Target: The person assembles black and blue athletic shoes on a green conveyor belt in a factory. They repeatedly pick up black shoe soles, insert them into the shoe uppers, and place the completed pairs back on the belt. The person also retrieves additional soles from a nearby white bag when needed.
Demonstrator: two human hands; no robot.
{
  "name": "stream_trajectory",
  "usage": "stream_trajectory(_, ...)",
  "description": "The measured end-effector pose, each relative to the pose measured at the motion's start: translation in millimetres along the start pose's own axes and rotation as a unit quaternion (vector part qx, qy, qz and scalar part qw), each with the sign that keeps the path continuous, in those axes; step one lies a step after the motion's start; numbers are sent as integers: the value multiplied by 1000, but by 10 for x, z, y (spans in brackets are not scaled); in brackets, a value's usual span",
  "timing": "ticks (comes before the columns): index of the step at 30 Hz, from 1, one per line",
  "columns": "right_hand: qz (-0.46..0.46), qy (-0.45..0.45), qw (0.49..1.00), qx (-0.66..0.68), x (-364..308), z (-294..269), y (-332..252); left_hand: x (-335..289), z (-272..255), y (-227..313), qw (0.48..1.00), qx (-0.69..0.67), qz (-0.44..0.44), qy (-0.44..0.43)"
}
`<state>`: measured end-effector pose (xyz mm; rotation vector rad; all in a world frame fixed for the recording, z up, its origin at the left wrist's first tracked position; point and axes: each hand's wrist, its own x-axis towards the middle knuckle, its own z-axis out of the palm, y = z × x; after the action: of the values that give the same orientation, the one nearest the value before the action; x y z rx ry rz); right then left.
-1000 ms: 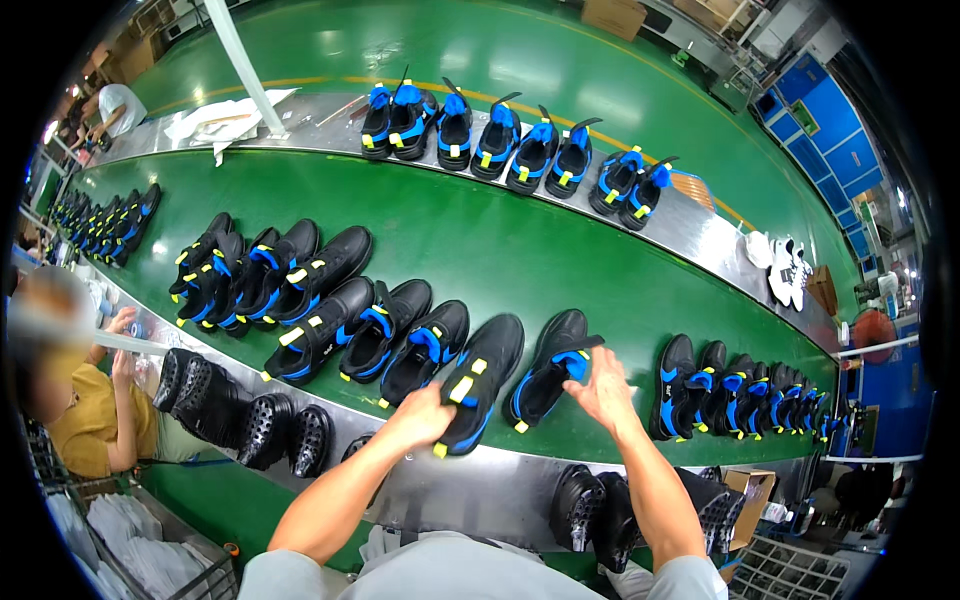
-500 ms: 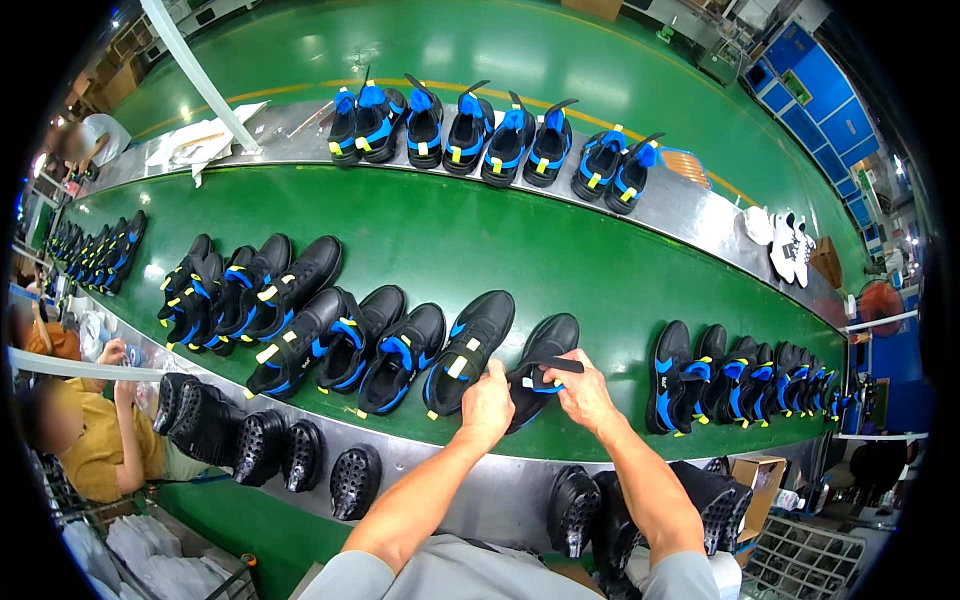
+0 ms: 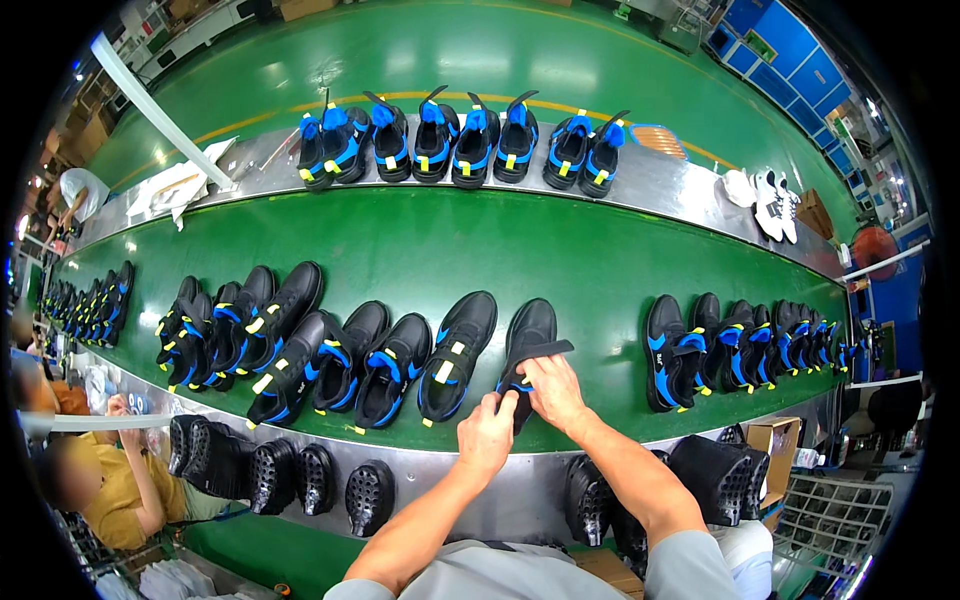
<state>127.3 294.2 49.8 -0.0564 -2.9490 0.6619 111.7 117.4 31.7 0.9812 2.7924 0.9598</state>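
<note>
A black shoe (image 3: 531, 322) stands toe-away on the green belt in front of me, its dark strap swung out to the right. My left hand (image 3: 487, 434) is closed, thumb and fingers pinching the shoe's left rim near the heel. With bent fingers, my right hand (image 3: 556, 392) grips the shoe's opening just below the strap; the fingertips are partly hidden inside it. Just left of it, a black-and-blue shoe (image 3: 459, 352) with yellow tabs and its strap laid across rests on the belt, touched by neither hand.
More shoes stand in groups on the green belt (image 3: 600, 240), left and right. A row of shoes (image 3: 474, 140) lines the far metal ledge. Black shoe-shaped pieces with knobbly undersides (image 3: 370, 497) lie along the near ledge. A person in a yellow top (image 3: 125, 490) sits at left.
My right hand has moved from the strap's end to the shoe's opening, and the strap now points right, free of it. My left hand has shifted toward the heel. The whole view has turned slightly.
</note>
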Motion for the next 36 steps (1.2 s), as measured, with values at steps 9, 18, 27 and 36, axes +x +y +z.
stream_trajectory(9, -2, -3, 998, 57, 23, 115, -18, 381, 108, -208, 973, 13, -103, -205)
stream_trajectory(18, 93, 37, 994, 36, 21, 302, -38, 509, -344, 183, 979, -88, 183, -14)
stream_trajectory(27, 512, -67, 846, 129, -239, 448, -600, 779, -213, -61, 951, 51, 276, -130)
stream_trajectory(36, 487, 10, 864, 126, -419, 629, -704, 673, -388, -354, 876, 90, 438, -181)
